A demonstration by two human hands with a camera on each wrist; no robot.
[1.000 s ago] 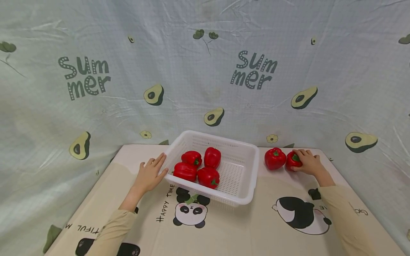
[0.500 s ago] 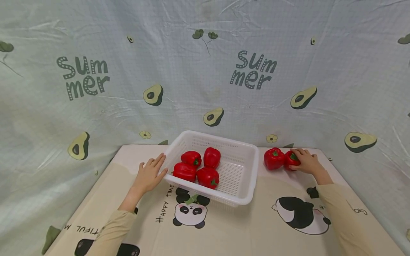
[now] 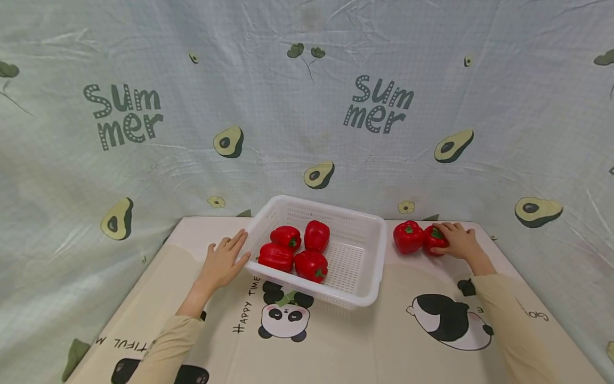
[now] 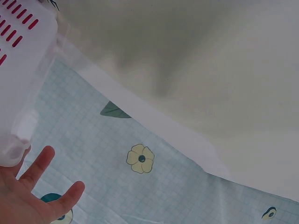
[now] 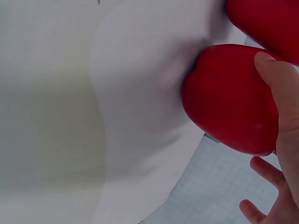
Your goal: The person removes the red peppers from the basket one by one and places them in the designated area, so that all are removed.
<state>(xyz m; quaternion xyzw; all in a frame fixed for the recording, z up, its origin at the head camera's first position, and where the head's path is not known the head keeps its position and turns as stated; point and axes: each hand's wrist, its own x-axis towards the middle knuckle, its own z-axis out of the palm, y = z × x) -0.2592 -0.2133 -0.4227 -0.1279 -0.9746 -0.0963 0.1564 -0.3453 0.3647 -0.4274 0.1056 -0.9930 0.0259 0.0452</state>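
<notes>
In the head view my left hand (image 3: pixel 221 261) lies at the left side of a white plastic basket (image 3: pixel 347 266), fingers extended over its rim. The left wrist view shows that hand (image 4: pixel 32 198) with spread fingers beside the basket's corner. Several red bell peppers (image 3: pixel 311 265) sit in the basket's left half. At the back right, my right hand (image 3: pixel 458 242) holds a red bell pepper (image 3: pixel 435 241) between thumb and fingers. Its thumb presses the pepper's side (image 5: pixel 229 98) in the right wrist view, with two other fingers extended off it. Another red bell pepper (image 3: pixel 408 237) stands right against the held one.
A tablecloth printed with pandas (image 3: pixel 285 320) covers the table. Behind the table hangs a pale curtain (image 3: pixel 268 106) with avocado prints, close to the back edge. The basket stands between the left hand and the two loose peppers.
The right hand and its bell pepper have shifted slightly left, and the neighbouring pepper has shifted a little with them. The left hand and the basket stay put.
</notes>
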